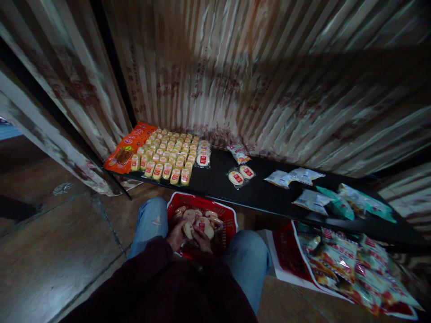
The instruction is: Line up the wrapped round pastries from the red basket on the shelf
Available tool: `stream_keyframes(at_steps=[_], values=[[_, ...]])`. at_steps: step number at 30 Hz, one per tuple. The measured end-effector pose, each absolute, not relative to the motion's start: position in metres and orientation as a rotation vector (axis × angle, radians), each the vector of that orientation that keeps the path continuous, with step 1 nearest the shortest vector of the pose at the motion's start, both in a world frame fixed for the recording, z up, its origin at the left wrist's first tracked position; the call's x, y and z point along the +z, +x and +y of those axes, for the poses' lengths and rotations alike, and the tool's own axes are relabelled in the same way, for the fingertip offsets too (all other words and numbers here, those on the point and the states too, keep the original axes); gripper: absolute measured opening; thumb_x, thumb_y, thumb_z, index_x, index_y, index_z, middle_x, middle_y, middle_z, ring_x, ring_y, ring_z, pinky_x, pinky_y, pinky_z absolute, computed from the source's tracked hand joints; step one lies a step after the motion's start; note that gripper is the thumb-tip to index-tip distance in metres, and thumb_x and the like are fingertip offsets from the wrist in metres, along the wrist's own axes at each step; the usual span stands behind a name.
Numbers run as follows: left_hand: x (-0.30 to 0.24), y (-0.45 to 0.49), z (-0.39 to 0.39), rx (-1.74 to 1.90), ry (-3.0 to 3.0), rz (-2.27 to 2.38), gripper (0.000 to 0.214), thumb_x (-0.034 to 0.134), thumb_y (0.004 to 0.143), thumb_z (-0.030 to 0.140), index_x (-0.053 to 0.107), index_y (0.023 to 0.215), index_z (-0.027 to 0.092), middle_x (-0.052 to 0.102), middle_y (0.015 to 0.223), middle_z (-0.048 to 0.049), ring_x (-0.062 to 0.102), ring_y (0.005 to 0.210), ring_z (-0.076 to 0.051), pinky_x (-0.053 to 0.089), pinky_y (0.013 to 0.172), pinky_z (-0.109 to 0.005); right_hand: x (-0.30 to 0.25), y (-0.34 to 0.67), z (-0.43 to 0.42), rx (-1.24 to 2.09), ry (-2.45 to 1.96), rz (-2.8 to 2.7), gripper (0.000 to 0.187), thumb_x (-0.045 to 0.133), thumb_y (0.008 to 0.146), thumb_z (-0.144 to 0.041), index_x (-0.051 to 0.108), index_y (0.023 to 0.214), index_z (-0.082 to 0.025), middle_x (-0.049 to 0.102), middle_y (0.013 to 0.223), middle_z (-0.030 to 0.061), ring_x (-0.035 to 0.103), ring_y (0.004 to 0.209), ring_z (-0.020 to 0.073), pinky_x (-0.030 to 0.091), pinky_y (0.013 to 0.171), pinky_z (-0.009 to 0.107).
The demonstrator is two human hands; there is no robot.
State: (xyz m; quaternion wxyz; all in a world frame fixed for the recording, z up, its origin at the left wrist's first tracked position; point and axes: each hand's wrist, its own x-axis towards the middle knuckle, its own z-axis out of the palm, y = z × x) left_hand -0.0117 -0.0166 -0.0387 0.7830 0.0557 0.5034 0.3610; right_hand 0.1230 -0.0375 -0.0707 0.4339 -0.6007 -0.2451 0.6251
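Observation:
A red plastic basket (226, 214) sits between my knees, filled with several clear packets of round pale cakes with red labels. My left hand (176, 234) and my right hand (203, 238) are both inside the basket, fingers curled around one cake packet (199, 228) at its near side. Ahead, a low black shelf (262, 194) carries neat rows of small yellow snack packets (168, 156), orange packets (129, 146) at its left end, and a stack of the same cake packets (203, 154).
A lone cake packet (240, 175) and another snack packet (238, 153) lie mid-shelf. White and green bags (332, 199) lie to the right. A red-and-white sack of colourful packets (340, 262) lies on the floor at right. A striped wall stands behind. Brown tile floor stretches left.

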Motion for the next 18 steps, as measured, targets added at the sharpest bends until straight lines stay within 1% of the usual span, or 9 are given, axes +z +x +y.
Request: stream_keyframes(at_steps=[2,5,7,9,11,13,15,18], values=[[-0.031,-0.013,-0.018,0.755,0.136,1.071,0.051,0.055,0.081,0.052,0.055,0.120,0.019,0.068,0.106,-0.0077,0.060,0.103,-0.023,0.045,0.081,-0.029,-0.066,0.119,-0.039,1.567,-1.492,-0.638,0.059,0.085,0.038,-0.057,0.076,0.085,-0.021,0.074,0.097,0.0074,0.060,0.109,0.0310,0.041,0.102,0.047],[-0.023,-0.013,-0.019,0.735,0.158,1.057,0.057,0.056,0.078,0.058,0.055,0.121,0.020,0.067,0.111,-0.0075,0.057,0.110,-0.024,0.042,0.088,-0.032,-0.061,0.111,-0.043,1.589,-1.416,-0.640,0.064,0.081,0.047,-0.061,0.074,0.094,-0.020,0.074,0.097,0.0090,0.060,0.111,0.0320,0.041,0.102,0.049],[-0.022,-0.013,-0.019,0.729,0.161,1.037,0.058,0.055,0.079,0.058,0.055,0.122,0.021,0.066,0.115,-0.0078,0.054,0.114,-0.025,0.040,0.092,-0.033,-0.059,0.107,-0.046,1.587,-1.403,-0.633,0.066,0.082,0.048,-0.060,0.073,0.098,-0.020,0.074,0.097,0.0092,0.060,0.112,0.0324,0.041,0.102,0.049],[-0.023,-0.013,-0.019,0.735,0.155,1.031,0.058,0.055,0.079,0.058,0.053,0.125,0.023,0.064,0.119,-0.0074,0.052,0.117,-0.025,0.039,0.094,-0.034,-0.058,0.107,-0.046,1.572,-1.437,-0.649,0.066,0.084,0.046,-0.057,0.073,0.100,-0.021,0.073,0.102,0.0080,0.059,0.113,0.0323,0.041,0.102,0.049],[-0.023,-0.013,-0.019,0.743,0.148,1.027,0.058,0.055,0.079,0.057,0.051,0.127,0.025,0.062,0.121,-0.0066,0.052,0.118,-0.025,0.038,0.096,-0.035,-0.056,0.110,-0.044,1.586,-1.470,-0.668,0.066,0.085,0.043,-0.054,0.073,0.099,-0.023,0.073,0.106,0.0067,0.058,0.115,0.0326,0.041,0.102,0.050],[-0.021,-0.013,-0.019,0.734,0.146,1.025,0.056,0.054,0.081,0.056,0.051,0.127,0.024,0.062,0.122,-0.0069,0.052,0.117,-0.024,0.039,0.095,-0.034,-0.053,0.113,-0.041,1.627,-1.466,-0.684,0.064,0.085,0.043,-0.055,0.074,0.097,-0.022,0.073,0.107,0.0070,0.057,0.117,0.0333,0.040,0.103,0.049],[-0.019,-0.014,-0.018,0.723,0.137,1.039,0.053,0.053,0.082,0.054,0.053,0.124,0.022,0.061,0.122,-0.0081,0.052,0.116,-0.023,0.039,0.094,-0.033,-0.049,0.116,-0.038,1.633,-1.427,-0.716,0.062,0.082,0.047,-0.057,0.074,0.097,-0.022,0.072,0.110,0.0076,0.054,0.121,0.0329,0.037,0.106,0.049],[-0.017,-0.014,-0.018,0.730,0.143,1.047,0.049,0.056,0.082,0.051,0.054,0.122,0.022,0.057,0.128,-0.0083,0.050,0.119,-0.022,0.040,0.094,-0.031,-0.051,0.119,-0.036,1.595,-1.343,-0.755,0.059,0.076,0.055,-0.062,0.074,0.101,-0.025,0.068,0.119,0.0054,0.049,0.127,0.0298,0.033,0.110,0.044]])
